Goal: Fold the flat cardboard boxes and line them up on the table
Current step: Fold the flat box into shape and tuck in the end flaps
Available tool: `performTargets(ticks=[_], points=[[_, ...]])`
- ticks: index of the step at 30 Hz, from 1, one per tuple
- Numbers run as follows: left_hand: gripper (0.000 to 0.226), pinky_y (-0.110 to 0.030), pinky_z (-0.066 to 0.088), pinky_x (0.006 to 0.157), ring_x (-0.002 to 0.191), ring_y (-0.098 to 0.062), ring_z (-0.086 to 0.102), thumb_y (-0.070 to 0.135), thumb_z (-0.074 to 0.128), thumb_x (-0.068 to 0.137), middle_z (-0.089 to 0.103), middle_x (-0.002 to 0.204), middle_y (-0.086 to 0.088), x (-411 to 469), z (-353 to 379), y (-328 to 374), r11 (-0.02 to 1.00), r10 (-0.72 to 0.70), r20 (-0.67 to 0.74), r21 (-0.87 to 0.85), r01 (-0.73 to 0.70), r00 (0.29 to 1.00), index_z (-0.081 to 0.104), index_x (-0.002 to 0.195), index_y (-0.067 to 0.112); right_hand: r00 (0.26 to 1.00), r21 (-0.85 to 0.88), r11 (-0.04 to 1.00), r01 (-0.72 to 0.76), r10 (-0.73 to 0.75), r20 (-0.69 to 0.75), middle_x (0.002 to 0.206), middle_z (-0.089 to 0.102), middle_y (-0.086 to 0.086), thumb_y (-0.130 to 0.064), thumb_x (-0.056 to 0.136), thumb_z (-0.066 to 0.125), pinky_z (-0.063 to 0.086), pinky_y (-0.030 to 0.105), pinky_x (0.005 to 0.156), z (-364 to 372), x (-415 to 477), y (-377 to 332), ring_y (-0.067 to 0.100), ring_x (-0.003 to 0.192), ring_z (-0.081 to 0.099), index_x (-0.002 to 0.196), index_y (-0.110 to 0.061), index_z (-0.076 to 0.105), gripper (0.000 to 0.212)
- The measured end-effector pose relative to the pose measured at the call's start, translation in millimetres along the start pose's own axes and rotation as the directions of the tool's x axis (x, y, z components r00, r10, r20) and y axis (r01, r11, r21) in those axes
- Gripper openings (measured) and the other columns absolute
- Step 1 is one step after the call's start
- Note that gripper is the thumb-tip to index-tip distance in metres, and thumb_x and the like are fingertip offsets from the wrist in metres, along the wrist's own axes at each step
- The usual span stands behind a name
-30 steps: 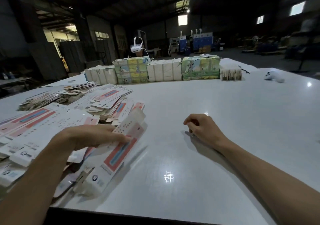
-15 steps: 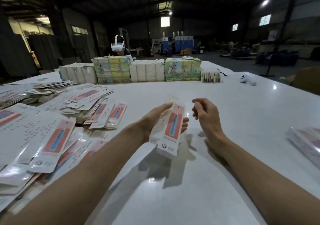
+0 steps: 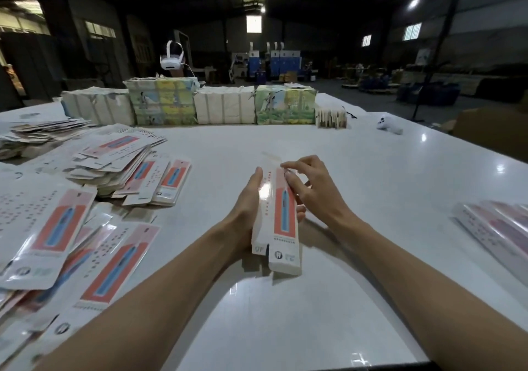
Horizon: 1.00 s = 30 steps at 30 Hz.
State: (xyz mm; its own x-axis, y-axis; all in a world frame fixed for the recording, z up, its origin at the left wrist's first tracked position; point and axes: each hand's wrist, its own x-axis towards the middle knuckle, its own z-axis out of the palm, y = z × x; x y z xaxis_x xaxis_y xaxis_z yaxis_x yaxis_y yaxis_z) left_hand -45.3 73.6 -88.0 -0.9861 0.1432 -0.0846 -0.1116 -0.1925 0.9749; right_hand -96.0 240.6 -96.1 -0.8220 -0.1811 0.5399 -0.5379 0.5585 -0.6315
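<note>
The left hand (image 3: 251, 199) is wrapping around a long narrow cardboard box (image 3: 281, 228) from its left side, thumb lying straight up along the white side panel and fingertips peeking out past the right edge. So that hand is curled on it, properly gripping. The box is hanging just above the white table (image 3: 314, 299), red panel with the blue print facing up, far end pointing away from the person.

The right hand (image 3: 311, 190) is sitting right next to the left one, at the box's far end. Its thumb is pressing on the red face and its index finger is pinching the top edge, the other 3 fingers half curled behind. A pale flap is sticking out just past those fingertips, kinda blurry though.

Well off to the left of the left hand, a messy spread of flat boxes (image 3: 57, 228) is lying on the table, with a thicker heap (image 3: 123, 159) of them further out. Off to the right of the right hand, a few boxes (image 3: 497, 222) are lying side by side at the table edge.

Way beyond both hands, wrapped bundles (image 3: 163, 102) are lining the far side, a white headset (image 3: 171, 59) is showing behind them, and a white controller (image 3: 388, 125) is lying far right.
</note>
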Motion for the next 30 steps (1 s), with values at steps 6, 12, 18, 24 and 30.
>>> performTargets(ticks=[6, 12, 18, 24, 30], points=[[0.058, -0.037, 0.063, 0.065, 0.087, -0.034, 0.079, 0.063, 0.034, 0.107, 0.079, 0.106, -0.016, 0, -8, 3, 0.996, -0.067, 0.133, -0.055, 0.075, 0.989, 0.066, 0.125, 0.018, 0.998, 0.147, 0.987, -0.061, 0.065, -0.022, 0.124, 0.056, 0.001, -0.028, 0.104, 0.065, 0.058, 0.028, 0.092, -4, -4, -8, 0.019, 0.119, 0.062, 0.114, -0.015, 0.076, 0.02], [0.069, -0.04, 0.062, 0.07, 0.091, -0.034, 0.077, 0.07, 0.038, 0.1, 0.075, 0.116, -0.019, 1, -8, 5, 0.998, -0.063, 0.202, 0.007, 0.063, 0.977, 0.066, 0.129, 0.014, 0.969, 0.609, 0.761, -0.223, 0.239, 0.057, 0.105, 0.071, 0.012, -0.018, 0.102, 0.068, 0.055, 0.03, 0.076, -10, -2, -14, 0.028, 0.085, 0.066, 0.107, 0.004, 0.072, 0.023], [0.068, -0.026, 0.055, 0.053, 0.055, -0.015, 0.056, 0.073, 0.036, 0.101, 0.057, 0.076, -0.008, 1, 6, 6, 0.968, -0.207, 0.283, -0.08, 0.239, 0.936, 0.052, 0.107, 0.007, 0.951, 0.821, 0.485, -0.3, 0.22, 0.218, 0.091, 0.064, 0.007, -0.018, 0.101, 0.065, 0.047, 0.032, 0.086, -13, -2, -17, 0.02, 0.087, 0.06, 0.117, 0.007, 0.067, 0.03], [0.065, -0.026, 0.055, 0.05, 0.056, -0.015, 0.057, 0.07, 0.036, 0.102, 0.057, 0.079, -0.009, 1, 0, 3, 0.932, -0.174, 0.243, -0.271, 0.239, 0.954, 0.054, 0.121, 0.011, 0.931, 0.793, 0.502, -0.347, 0.284, 0.228, 0.113, 0.074, 0.015, -0.025, 0.093, 0.077, 0.059, 0.033, 0.086, -4, -5, -19, 0.023, 0.098, 0.076, 0.138, -0.012, 0.053, 0.052], [0.059, -0.036, 0.061, 0.062, 0.066, -0.025, 0.07, 0.059, 0.038, 0.107, 0.071, 0.086, -0.013, 4, -7, -7, 0.979, -0.011, 0.079, -0.203, 0.026, 0.997, 0.062, 0.131, 0.01, 0.943, 0.678, 0.656, -0.333, 0.244, 0.228, 0.096, 0.079, 0.015, -0.05, 0.084, 0.079, 0.06, 0.052, 0.099, 4, -11, -18, 0.026, 0.09, 0.077, 0.134, -0.023, 0.051, 0.063]])
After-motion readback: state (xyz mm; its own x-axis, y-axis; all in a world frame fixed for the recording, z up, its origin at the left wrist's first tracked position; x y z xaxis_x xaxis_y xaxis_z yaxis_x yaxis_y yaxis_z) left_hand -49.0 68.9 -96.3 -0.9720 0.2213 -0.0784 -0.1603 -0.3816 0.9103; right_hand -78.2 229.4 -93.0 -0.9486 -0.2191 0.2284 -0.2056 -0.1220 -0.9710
